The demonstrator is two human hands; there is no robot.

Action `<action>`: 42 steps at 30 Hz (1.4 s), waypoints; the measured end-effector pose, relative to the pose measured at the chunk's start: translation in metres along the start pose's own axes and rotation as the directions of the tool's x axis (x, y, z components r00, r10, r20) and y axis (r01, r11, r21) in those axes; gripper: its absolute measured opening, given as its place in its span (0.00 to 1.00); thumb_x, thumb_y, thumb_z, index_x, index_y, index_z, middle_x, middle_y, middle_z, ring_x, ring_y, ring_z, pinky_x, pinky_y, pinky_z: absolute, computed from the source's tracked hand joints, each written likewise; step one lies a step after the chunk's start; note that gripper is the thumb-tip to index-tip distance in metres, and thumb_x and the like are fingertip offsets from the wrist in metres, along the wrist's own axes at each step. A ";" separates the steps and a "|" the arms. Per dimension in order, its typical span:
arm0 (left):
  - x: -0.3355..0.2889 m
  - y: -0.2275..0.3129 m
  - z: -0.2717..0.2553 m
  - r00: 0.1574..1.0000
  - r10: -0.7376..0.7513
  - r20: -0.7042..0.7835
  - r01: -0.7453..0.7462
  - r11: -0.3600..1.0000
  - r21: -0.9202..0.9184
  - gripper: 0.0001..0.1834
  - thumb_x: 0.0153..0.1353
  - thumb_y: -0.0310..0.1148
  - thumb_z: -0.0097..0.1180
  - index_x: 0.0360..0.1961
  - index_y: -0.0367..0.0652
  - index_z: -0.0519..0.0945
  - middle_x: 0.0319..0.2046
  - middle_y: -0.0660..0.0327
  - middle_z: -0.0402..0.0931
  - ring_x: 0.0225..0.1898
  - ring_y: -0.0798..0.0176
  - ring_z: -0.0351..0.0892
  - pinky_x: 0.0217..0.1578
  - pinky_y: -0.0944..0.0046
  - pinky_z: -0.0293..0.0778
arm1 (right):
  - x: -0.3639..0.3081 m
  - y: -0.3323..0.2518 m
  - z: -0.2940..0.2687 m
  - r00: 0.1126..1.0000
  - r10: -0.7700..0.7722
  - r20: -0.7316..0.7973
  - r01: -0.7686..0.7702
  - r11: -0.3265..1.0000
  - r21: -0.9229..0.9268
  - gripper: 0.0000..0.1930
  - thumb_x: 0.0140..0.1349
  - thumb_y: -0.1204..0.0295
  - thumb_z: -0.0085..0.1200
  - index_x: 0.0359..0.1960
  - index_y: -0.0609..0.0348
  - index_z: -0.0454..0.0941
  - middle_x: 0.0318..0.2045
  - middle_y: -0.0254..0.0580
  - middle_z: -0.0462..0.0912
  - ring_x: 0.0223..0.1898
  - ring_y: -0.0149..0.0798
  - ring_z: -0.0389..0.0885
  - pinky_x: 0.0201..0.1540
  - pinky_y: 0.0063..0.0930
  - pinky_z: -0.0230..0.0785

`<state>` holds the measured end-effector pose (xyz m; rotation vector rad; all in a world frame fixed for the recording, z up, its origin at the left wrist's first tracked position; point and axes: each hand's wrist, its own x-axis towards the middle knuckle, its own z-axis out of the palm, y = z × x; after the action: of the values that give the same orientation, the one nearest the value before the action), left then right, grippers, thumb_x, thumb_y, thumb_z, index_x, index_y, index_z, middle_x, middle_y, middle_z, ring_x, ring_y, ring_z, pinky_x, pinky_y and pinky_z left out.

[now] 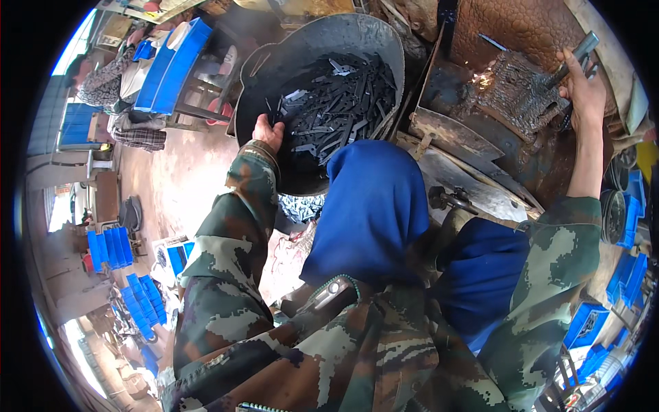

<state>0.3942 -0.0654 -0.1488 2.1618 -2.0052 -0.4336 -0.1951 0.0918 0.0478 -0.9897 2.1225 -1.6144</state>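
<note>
A large dark metal basin in front of me holds a heap of thin dark metal strips. At its near left side my left hand is closed, with a slim dark metal strip apparently between the fingertips. On the right, my right hand is wrapped round a grey metal handle that slopes down to a grime-caked metal block. Bright orange sparks show at the block's left side. A thin light rod lies just beyond it.
A rusty metal housing surrounds the block. Blue cloth covers my knees. Small shiny metal pieces lie below the basin. Blue bins stand at the left, more blue bins at the right. A person is at the far left.
</note>
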 end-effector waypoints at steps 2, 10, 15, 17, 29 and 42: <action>-0.001 -0.008 0.002 0.981 0.187 -0.056 -0.195 0.952 -0.236 0.32 0.57 0.39 0.62 0.60 0.35 0.69 0.51 0.38 0.76 0.55 0.39 0.76 0.56 0.51 0.72 | 0.000 -0.002 0.008 1.000 -0.004 0.010 0.004 0.999 0.034 0.16 0.62 0.56 0.62 0.40 0.56 0.86 0.16 0.22 0.63 0.18 0.20 0.61 0.22 0.19 0.62; -0.009 0.049 0.006 0.905 0.411 0.110 -0.395 0.907 -0.143 0.28 0.57 0.31 0.59 0.58 0.34 0.68 0.49 0.39 0.76 0.52 0.40 0.77 0.52 0.50 0.73 | -0.005 -0.005 0.000 1.000 0.001 -0.013 -0.001 1.000 0.005 0.16 0.63 0.57 0.62 0.41 0.57 0.85 0.16 0.23 0.63 0.17 0.20 0.61 0.21 0.19 0.62; -0.013 0.059 0.005 0.854 0.517 0.059 -0.514 0.855 -0.069 0.24 0.56 0.29 0.58 0.54 0.36 0.70 0.49 0.39 0.75 0.50 0.36 0.76 0.51 0.47 0.73 | -0.005 -0.007 0.006 1.000 -0.010 -0.019 0.010 1.000 0.017 0.16 0.63 0.58 0.61 0.41 0.58 0.85 0.15 0.23 0.63 0.17 0.20 0.61 0.21 0.19 0.62; -0.015 0.057 0.003 0.850 0.526 0.039 -0.522 0.849 -0.081 0.24 0.56 0.29 0.58 0.53 0.36 0.70 0.49 0.39 0.75 0.50 0.36 0.76 0.50 0.47 0.73 | -0.007 -0.010 0.007 1.000 -0.008 -0.026 0.009 1.000 0.026 0.16 0.63 0.58 0.61 0.41 0.58 0.85 0.15 0.23 0.63 0.17 0.20 0.61 0.21 0.19 0.62; -0.016 0.072 -0.011 0.882 0.472 0.009 -0.433 0.817 -0.382 0.25 0.58 0.29 0.60 0.56 0.32 0.72 0.44 0.42 0.80 0.49 0.44 0.81 0.51 0.55 0.74 | -0.003 -0.010 0.004 1.000 0.015 -0.019 -0.014 0.998 0.056 0.16 0.63 0.59 0.62 0.42 0.60 0.85 0.18 0.24 0.69 0.17 0.20 0.61 0.21 0.19 0.63; -0.028 0.048 -0.083 0.781 0.503 0.370 -0.459 0.864 -0.205 0.17 0.53 0.35 0.67 0.42 0.36 0.83 0.30 0.59 0.83 0.33 0.69 0.80 0.41 0.66 0.75 | -0.002 -0.006 -0.004 0.999 0.038 -0.005 -0.037 0.999 0.038 0.16 0.65 0.63 0.60 0.47 0.61 0.82 0.19 0.24 0.73 0.16 0.19 0.58 0.21 0.18 0.62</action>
<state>0.3733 -0.0487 -0.0525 1.4849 -2.5795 -0.9450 -0.1938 0.0950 0.0548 -0.9293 2.0932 -1.6353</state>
